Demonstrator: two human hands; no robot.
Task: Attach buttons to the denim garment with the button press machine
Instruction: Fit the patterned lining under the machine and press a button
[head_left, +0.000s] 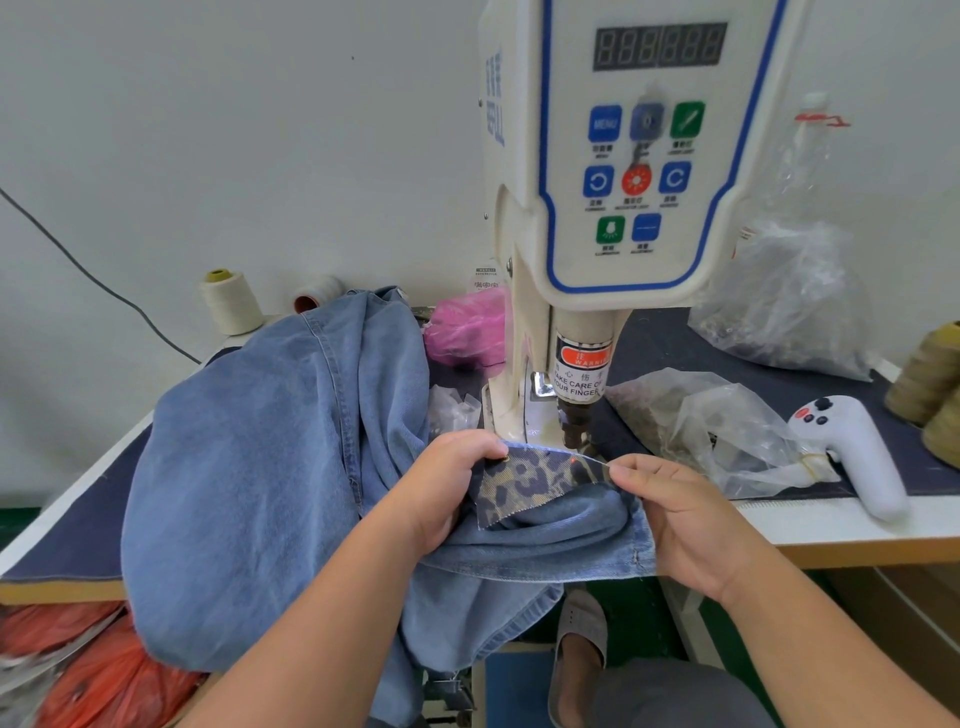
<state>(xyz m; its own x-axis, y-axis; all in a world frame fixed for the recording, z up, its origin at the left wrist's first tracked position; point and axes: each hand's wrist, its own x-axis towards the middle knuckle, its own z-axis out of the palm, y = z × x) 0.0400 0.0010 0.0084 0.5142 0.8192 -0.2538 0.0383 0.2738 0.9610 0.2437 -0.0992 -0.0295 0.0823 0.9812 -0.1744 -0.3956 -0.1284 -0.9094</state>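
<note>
A light blue denim garment (249, 457) lies heaped on the table's left and hangs over the front edge. Its leopard-print inner band (524, 483) is stretched flat just below the punch (575, 423) of the white button press machine (623, 208). A red light dot shows on the band under the punch. My left hand (441, 488) grips the band's left end, thumb beside a small metal button (504, 458). My right hand (675, 514) pinches the band's right edge between thumb and forefinger.
Clear plastic bags (727, 421) of small parts lie right of the machine, with a white handheld controller (852, 447) beside them. Thread cones stand at the back left (231, 301) and far right (930, 379). A pink bag (467, 327) sits behind the denim. Orange bags (88, 670) lie under the table.
</note>
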